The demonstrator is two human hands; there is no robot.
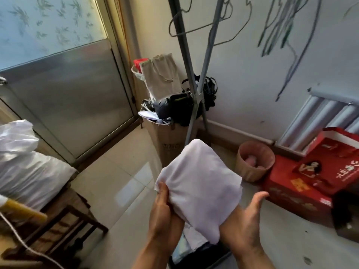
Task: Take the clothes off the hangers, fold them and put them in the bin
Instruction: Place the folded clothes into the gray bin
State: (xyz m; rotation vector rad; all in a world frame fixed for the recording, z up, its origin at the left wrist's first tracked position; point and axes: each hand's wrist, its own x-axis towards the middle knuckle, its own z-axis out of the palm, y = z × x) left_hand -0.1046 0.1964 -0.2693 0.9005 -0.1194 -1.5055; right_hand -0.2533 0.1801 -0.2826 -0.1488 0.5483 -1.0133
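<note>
A folded white garment [198,187] is held up in front of me, low in the middle of the view. My left hand [163,208] grips its left edge, thumb on top. My right hand [244,222] supports it from underneath on the right, palm up with the thumb spread. Below my hands lies a dark bin [200,255] with light folded clothes in it, partly hidden by the garment. Empty wire hangers [196,22] hang on the grey clothes rack [186,61] above.
A tall cardboard box [169,138] stuffed with bags stands in the corner at the rack's foot. A small wooden bucket [254,162] and red gift boxes [307,181] sit on the right floor. A wooden chair [64,216] with white sacks [27,167] is on the left.
</note>
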